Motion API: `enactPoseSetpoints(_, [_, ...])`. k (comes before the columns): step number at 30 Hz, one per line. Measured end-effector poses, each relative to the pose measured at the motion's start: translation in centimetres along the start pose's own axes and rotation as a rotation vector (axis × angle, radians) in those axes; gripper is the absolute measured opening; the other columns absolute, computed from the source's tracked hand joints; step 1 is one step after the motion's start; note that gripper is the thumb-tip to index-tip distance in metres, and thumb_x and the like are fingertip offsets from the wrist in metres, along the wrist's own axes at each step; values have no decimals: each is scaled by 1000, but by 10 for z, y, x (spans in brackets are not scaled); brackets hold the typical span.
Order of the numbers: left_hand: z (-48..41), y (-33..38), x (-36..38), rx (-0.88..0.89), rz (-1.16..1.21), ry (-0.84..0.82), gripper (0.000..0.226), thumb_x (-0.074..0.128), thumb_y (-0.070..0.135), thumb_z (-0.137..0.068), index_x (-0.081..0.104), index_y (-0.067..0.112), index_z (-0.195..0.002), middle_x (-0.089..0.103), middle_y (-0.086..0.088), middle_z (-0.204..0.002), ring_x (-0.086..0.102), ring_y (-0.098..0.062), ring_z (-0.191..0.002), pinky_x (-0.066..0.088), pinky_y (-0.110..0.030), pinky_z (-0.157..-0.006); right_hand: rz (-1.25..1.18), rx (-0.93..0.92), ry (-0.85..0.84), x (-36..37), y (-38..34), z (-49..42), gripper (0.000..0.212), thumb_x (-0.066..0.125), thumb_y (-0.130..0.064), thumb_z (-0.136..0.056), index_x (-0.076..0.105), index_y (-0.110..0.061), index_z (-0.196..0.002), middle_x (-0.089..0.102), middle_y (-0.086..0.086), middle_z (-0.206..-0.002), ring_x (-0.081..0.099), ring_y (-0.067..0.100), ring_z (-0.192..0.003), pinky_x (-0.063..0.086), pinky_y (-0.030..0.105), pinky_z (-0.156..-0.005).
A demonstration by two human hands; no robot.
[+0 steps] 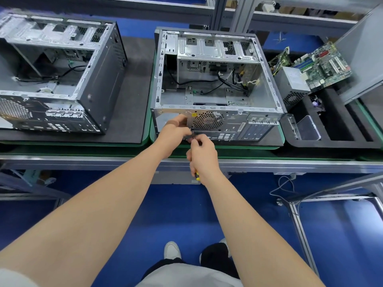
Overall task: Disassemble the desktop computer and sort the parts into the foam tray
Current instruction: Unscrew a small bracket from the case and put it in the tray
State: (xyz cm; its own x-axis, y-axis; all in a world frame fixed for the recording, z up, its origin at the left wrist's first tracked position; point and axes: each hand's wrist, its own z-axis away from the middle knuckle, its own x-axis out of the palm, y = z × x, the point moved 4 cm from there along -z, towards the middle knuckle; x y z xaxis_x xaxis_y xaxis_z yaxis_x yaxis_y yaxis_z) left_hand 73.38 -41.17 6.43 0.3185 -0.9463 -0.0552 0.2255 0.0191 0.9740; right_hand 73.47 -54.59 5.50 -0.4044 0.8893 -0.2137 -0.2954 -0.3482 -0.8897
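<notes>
Screwdriver (196,176) gripped by right hand (202,156), shaft (193,135) pinched by left hand (176,129) at rear panel (234,125) of case (267,88): keep tip seated square, press firmly, turn slowly.

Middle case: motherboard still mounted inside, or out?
Out. The case floor is bare metal with loose cables; a green motherboard lies over the power supply in the foam tray.

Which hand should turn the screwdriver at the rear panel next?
Right. The right hand grips the screwdriver, its shaft aimed at the rear panel; the left hand sits by the tip, seemingly steadying it.
</notes>
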Motion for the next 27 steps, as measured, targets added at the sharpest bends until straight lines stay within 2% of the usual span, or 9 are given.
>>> enactPoseSetpoints(3, [-1, -3, 1, 24, -30, 10, 40, 61, -4, -89, 65, 20, -120, 74, 0, -113, 69, -20, -109, 56, -34, -93, 474, -176, 147, 5, -10, 2, 15, 47, -18, -106, 53, -19, -119, 63, 11, -94, 59, 33, -78, 43, 38, -59])
enactPoseSetpoints(5, [-1, -4, 2, 34, -52, 40, 35, 65, 1, -90, 66, 21, -119, 74, 0, -114, 68, -20, -110, 56, -36, -95, 742, -233, 190, 10, -11, 5, 33, 53, -14, -101, 45, -17, -133, 54, 7, -90, 54, 32, -78, 41, 39, -64])
enactPoseSetpoints(8, [0, -4, 4, 25, -43, 108, 32, 65, 2, -89, 66, 30, -105, 73, 3, -107, 67, -20, -106, 55, -37, -91, 768, -245, 212, 13, -10, 5, 37, 52, -13, -103, 40, -17, -138, 54, 8, -91, 54, 31, -77, 42, 40, -64])
enactPoseSetpoints(11, [0, -3, 6, -3, -30, 138, 32, 62, -1, -87, 66, 26, -105, 72, -1, -107, 66, -24, -106, 54, -37, -88, 490, -198, 126, 7, -7, 0, 14, 41, -22, -110, 47, -17, -122, 66, 13, -92, 62, 31, -71, 48, 39, -57])
enactPoseSetpoints(13, [0, -2, 6, -16, -25, 137, 34, 60, -3, -87, 66, 23, -109, 71, -3, -110, 66, -24, -105, 54, -32, -83, 176, -79, -20, 1, -1, -6, 17, 39, -27, -112, 51, -17, -118, 70, 12, -79, 59, 25, -51, 46, 32, -45])
enactPoseSetpoints(16, [0, 0, 6, -27, -1, 111, 33, 57, -5, -89, 65, 17, -112, 73, -6, -108, 69, -20, -91, 57, -22, -70, -408, 165, -275, -1, 7, -5, 27, 42, -33, -113, 55, -12, -123, 58, 7, -64, 41, 17, -39, 35, 24, -38])
enactPoseSetpoints(20, [0, -1, 4, -32, -28, 100, 37, 51, -8, -88, 65, 14, -115, 72, -12, -104, 65, -20, -78, 56, -30, -76, -887, 407, -545, 6, 15, 6, 31, 46, -45, -111, 62, -18, -110, 37, -3, -65, 28, 7, -40, 26, 21, -32])
enactPoseSetpoints(23, [0, 1, 2, -31, -37, 80, 37, 49, -10, -86, 65, 18, -104, 65, -7, -88, 60, -16, -71, 51, -28, -74, -1035, 485, -591, 10, 18, 9, 43, 45, -44, -111, 59, -10, -88, 30, -6, -65, 25, 7, -34, 24, 19, -27])
enactPoseSetpoints(27, [-1, 2, 0, -53, -59, 66, 46, 47, -14, -82, 63, 21, -107, 65, -2, -92, 64, -12, -74, 52, -18, -67, -826, 333, -404, 5, 16, 3, 27, 40, -31, -114, 61, -15, -117, 44, 0, -64, 22, 8, -38, 19, 21, -32])
